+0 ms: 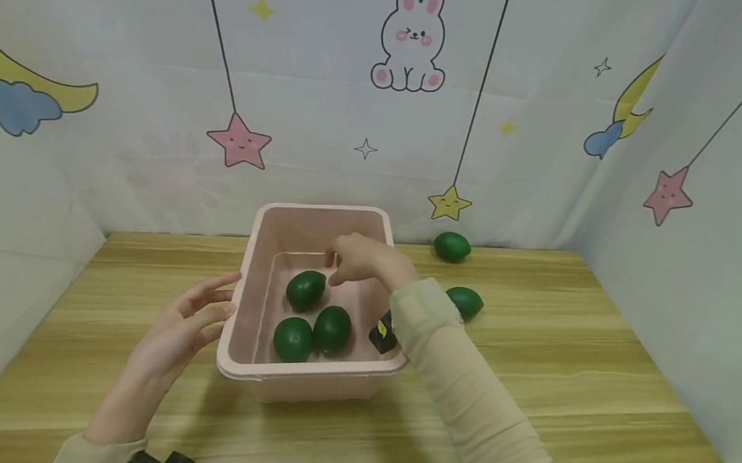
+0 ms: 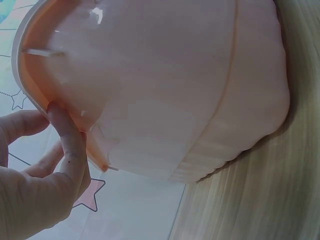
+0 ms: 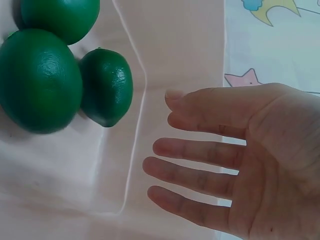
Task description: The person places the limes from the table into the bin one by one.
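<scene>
A pink plastic bin [image 1: 309, 365] stands on the wooden table, with three dark green limes inside: a farther lime [image 1: 305, 290], a front left lime [image 1: 293, 339] and a front right lime [image 1: 332, 329]. Against the outside of its left rim rest the fingertips of my left hand [image 1: 181, 325], seen close under the lip in the left wrist view. Above the inside of the bin is my right hand [image 1: 361, 258], holding nothing. The right wrist view shows its fingers spread and nearly straight, a short way from the limes.
Right of the bin, two more limes lie on the table [image 1: 576, 344]: a back lime [image 1: 452, 247] near the curtain and a nearer lime [image 1: 465, 302], partly behind my right sleeve. A printed white curtain [image 1: 330, 106] closes off the back and both sides.
</scene>
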Demonstrator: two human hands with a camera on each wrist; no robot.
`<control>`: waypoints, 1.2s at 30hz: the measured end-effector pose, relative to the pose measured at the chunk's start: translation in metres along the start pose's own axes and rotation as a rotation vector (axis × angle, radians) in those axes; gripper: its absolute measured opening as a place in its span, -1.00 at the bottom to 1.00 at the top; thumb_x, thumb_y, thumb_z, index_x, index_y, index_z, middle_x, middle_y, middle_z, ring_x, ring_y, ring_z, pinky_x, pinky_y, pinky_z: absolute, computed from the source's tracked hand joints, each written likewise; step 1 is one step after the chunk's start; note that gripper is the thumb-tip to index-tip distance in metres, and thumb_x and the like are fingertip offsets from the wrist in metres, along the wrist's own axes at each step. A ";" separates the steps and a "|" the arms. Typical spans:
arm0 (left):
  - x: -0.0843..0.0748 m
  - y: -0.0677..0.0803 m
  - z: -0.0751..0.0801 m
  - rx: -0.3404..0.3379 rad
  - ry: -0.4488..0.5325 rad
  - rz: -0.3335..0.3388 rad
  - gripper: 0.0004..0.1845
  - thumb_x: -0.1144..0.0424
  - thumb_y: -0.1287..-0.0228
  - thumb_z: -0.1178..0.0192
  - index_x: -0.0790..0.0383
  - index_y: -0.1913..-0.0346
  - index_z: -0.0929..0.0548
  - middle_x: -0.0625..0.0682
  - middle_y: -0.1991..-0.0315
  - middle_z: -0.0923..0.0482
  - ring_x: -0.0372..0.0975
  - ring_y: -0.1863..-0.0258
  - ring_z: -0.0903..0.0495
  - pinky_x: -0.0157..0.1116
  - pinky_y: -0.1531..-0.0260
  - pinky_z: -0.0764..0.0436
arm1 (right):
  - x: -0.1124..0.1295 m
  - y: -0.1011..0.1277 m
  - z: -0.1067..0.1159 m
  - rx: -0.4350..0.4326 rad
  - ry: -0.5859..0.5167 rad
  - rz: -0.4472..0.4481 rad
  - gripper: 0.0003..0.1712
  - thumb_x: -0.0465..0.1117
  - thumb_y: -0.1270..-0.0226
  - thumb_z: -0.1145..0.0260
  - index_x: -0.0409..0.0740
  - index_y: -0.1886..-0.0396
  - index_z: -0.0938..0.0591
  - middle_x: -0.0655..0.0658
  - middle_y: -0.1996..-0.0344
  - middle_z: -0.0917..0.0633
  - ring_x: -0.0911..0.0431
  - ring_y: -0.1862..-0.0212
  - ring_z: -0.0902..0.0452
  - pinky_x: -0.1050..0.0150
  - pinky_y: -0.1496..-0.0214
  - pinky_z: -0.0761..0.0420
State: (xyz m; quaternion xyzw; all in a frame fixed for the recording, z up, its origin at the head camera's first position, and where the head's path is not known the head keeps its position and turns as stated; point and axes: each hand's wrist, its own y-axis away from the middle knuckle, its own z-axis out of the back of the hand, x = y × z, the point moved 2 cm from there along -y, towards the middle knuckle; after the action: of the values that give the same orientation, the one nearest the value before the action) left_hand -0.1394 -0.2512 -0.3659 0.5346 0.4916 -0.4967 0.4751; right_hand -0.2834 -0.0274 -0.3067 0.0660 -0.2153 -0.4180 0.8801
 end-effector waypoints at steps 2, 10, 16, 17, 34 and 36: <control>0.000 0.000 0.000 0.000 0.002 0.003 -0.49 0.29 -0.38 -0.13 0.11 -0.37 -0.37 -0.15 0.02 -0.43 -0.40 0.09 -0.55 -0.45 0.09 -0.62 | 0.001 0.001 0.001 -0.004 0.005 0.002 -0.61 -0.14 -0.26 -0.36 -0.14 -0.06 -0.61 -0.14 0.04 -0.64 0.06 0.03 -0.54 0.22 -0.02 -0.58; 0.000 0.000 0.000 -0.007 -0.006 0.020 -0.47 0.27 -0.38 -0.14 0.10 -0.38 -0.35 -0.15 0.01 -0.43 -0.39 0.07 -0.54 -0.44 0.07 -0.62 | 0.002 0.006 0.007 -0.020 -0.010 0.011 -0.61 -0.14 -0.26 -0.35 -0.13 -0.07 -0.60 -0.15 0.01 -0.64 0.05 0.01 -0.54 0.24 0.02 -0.60; 0.000 0.000 0.000 -0.013 -0.014 0.020 -0.46 0.26 -0.37 -0.15 0.11 -0.38 -0.34 -0.16 0.02 -0.44 -0.39 0.08 -0.55 -0.44 0.08 -0.62 | 0.003 0.011 0.014 -0.034 -0.012 0.022 -0.62 -0.14 -0.28 -0.33 -0.13 -0.07 -0.60 -0.16 -0.03 -0.63 0.03 -0.05 -0.54 0.22 -0.01 -0.61; 0.000 0.000 0.000 -0.013 -0.015 0.020 -0.46 0.26 -0.37 -0.15 0.12 -0.38 -0.34 -0.16 0.02 -0.44 -0.39 0.08 -0.55 -0.44 0.08 -0.62 | 0.003 0.012 0.015 -0.037 -0.014 0.024 -0.61 -0.13 -0.28 -0.33 -0.13 -0.08 -0.60 -0.16 -0.04 -0.62 0.03 -0.05 -0.54 0.22 -0.01 -0.61; -0.001 0.001 -0.001 -0.004 -0.016 0.022 -0.46 0.27 -0.38 -0.13 0.10 -0.39 -0.33 -0.15 0.00 -0.41 -0.39 0.06 -0.53 -0.45 0.07 -0.62 | 0.013 0.027 0.037 -0.137 -0.084 0.050 -0.61 -0.12 -0.31 -0.30 -0.10 -0.10 -0.58 -0.16 -0.08 -0.62 0.02 -0.07 -0.54 0.17 -0.07 -0.60; -0.001 0.001 -0.001 -0.003 -0.017 0.024 -0.46 0.27 -0.38 -0.14 0.10 -0.39 -0.33 -0.14 0.00 -0.40 -0.39 0.07 -0.53 -0.45 0.07 -0.61 | 0.014 0.029 0.040 -0.140 -0.091 0.050 -0.62 -0.12 -0.31 -0.29 -0.10 -0.10 -0.57 -0.16 -0.08 -0.62 0.02 -0.07 -0.54 0.17 -0.06 -0.60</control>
State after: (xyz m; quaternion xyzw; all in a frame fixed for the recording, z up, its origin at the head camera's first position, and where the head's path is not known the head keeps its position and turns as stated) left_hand -0.1381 -0.2507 -0.3650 0.5356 0.4819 -0.4946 0.4860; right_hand -0.2722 -0.0167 -0.2576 -0.0201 -0.2270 -0.4124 0.8821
